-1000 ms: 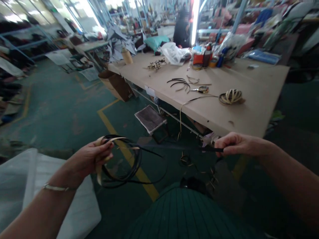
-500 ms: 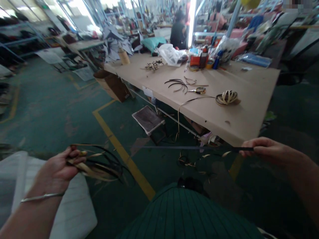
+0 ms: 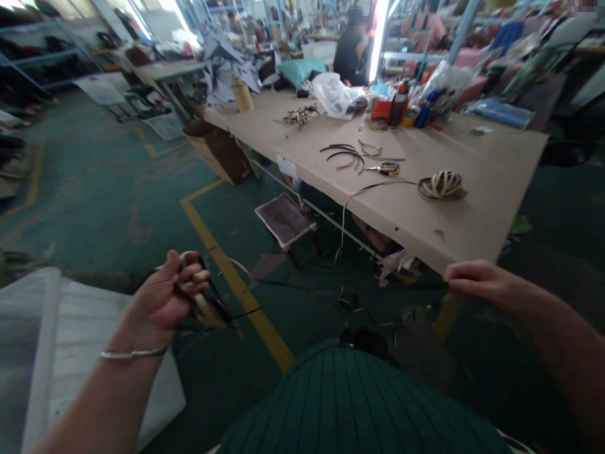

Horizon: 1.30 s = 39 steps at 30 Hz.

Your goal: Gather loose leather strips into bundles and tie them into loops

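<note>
My left hand (image 3: pixel 172 293) is closed around a looped bundle of tan and black strips (image 3: pixel 210 310), whose ends stick out to the right, partly blurred. At the right, beside the table's near corner, the fingers of my right hand (image 3: pixel 482 280) pinch a thin dark strip (image 3: pixel 425 286). That strip runs leftward in the air over the dark floor, faint and smeared. On the table lie a coil of tan and dark strip (image 3: pixel 440 185), a pair of scissors (image 3: pixel 389 168) and several short cut strips (image 3: pixel 343 151). One tail from the coil hangs over the edge.
The paper-covered table (image 3: pixel 491 170) crosses ahead, with bottles (image 3: pixel 398 106) and a white plastic bag (image 3: pixel 338 94) at its back. A stool (image 3: pixel 285 219) and a cardboard box (image 3: pixel 217 151) stand nearby. A white bin (image 3: pixel 108 340) is beneath my left arm. A person (image 3: pixel 350 57) is beyond the table.
My left hand has moved right and slightly up with the bundle, which now spreads less widely. My right hand has shifted slightly left, still pinching the strip. The view has turned slightly left.
</note>
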Each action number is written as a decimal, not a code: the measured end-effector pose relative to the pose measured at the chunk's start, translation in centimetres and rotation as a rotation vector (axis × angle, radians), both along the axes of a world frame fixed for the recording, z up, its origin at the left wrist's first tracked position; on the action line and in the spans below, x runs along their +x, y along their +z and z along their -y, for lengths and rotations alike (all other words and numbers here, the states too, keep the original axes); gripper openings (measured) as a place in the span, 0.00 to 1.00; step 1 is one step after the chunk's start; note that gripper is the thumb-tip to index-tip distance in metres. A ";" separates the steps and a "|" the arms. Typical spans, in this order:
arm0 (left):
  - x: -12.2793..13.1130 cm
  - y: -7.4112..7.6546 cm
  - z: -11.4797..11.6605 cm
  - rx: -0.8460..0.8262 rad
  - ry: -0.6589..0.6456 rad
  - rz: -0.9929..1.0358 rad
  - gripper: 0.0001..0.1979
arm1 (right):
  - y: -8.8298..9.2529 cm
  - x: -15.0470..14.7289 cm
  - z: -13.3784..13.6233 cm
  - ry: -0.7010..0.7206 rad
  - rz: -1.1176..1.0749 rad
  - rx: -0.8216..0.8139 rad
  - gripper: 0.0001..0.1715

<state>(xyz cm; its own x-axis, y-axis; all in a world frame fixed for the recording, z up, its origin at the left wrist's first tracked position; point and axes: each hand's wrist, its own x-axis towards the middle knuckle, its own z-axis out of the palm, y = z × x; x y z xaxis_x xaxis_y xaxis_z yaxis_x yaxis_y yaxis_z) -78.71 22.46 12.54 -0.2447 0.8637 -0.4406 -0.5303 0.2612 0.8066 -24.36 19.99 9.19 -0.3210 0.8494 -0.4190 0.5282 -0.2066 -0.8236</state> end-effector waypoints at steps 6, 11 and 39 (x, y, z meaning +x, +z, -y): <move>10.4 -2.7 0.8 0.004 -0.426 0.063 0.06 | 0.7 -13.6 -1.7 0.404 -0.028 0.174 0.13; 16.6 -5.3 0.8 0.052 -0.562 0.086 0.13 | 1.1 -18.3 -3.4 0.529 0.050 0.340 0.12; 12.2 -1.0 -0.8 0.077 -0.808 0.014 0.05 | -0.6 -10.9 -4.7 0.356 -0.387 -0.020 0.14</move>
